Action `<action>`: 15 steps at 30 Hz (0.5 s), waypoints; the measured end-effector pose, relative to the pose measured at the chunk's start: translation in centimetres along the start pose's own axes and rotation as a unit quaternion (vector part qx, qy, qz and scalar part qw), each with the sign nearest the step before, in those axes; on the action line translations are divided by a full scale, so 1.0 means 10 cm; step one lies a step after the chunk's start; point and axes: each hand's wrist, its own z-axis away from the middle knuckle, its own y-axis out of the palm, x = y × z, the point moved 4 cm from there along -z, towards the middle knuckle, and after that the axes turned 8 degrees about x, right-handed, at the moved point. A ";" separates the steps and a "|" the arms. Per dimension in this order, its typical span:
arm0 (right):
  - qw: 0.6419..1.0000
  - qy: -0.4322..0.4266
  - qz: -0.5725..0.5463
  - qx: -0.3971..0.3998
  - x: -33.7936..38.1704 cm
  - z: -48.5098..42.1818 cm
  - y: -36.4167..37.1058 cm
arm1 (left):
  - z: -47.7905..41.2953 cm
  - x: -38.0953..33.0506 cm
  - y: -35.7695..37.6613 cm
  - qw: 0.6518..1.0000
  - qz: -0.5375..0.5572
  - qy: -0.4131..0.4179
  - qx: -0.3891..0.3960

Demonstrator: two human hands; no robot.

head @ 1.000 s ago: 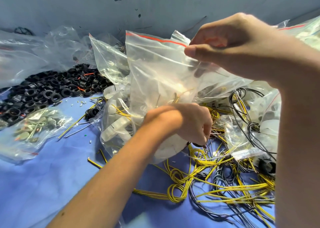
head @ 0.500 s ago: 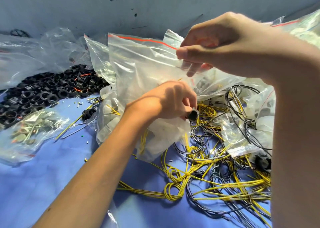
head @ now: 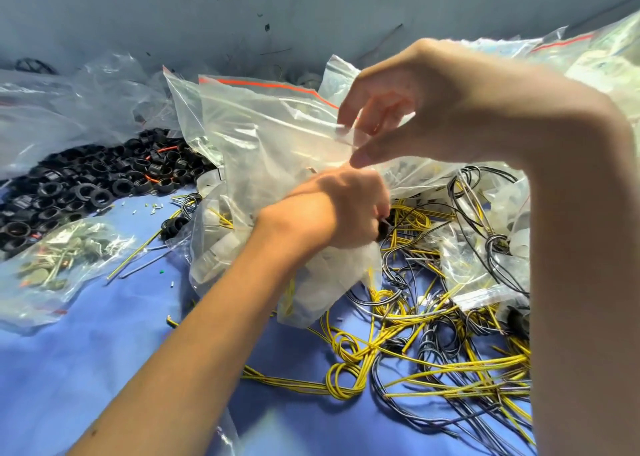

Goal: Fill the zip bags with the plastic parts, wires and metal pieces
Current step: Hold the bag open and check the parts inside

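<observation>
The right hand (head: 426, 109) is raised above the table and pinches the right-hand edge of a clear zip bag (head: 270, 144) between thumb and fingers, holding that side of the bag up. The bag's red seal stripe runs across its top, and its lower part sags onto the table. Just below, the left hand (head: 339, 213) is curled in front of the bag, its fingers closed round a small black part (head: 382, 231) from which yellow and black leads hang. Whether the part is already inside the bag's mouth cannot be told.

Beneath and to the right of both hands lies a loose tangle of yellow and black wires (head: 415, 358) on the blue table cover (head: 86, 369), some coiled into loops. More clear bags (head: 485, 272) lie among the wires on the right, and another stack of red-striped bags (head: 588, 50) sits at the far right.

To the left, well apart from the hands, a heap of black plastic rings (head: 86, 185) is spread against crumpled clear bags (head: 69, 102). In front of that heap, 1 bag of metal pieces (head: 59, 261) lies flat. A grey wall (head: 173, 12) stands behind everything.
</observation>
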 end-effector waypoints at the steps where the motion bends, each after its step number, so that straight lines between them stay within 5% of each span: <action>1: 1.000 -0.006 0.005 -0.019 0.00 0.00 -0.01 | -0.01 -0.08 0.06 1.000 -0.018 0.016 -0.004; 7: 0.996 -0.013 -0.010 -0.082 -0.06 0.06 -0.11 | -0.06 -0.21 0.37 0.991 -0.089 0.065 -0.071; 10: 0.997 -0.008 -0.007 -0.077 -0.09 0.06 -0.12 | -0.10 -0.16 0.34 0.991 -0.094 0.022 -0.094; 15: 0.998 -0.004 0.001 -0.066 -0.12 0.06 -0.11 | -0.31 -0.28 0.37 0.991 -0.130 -0.006 0.035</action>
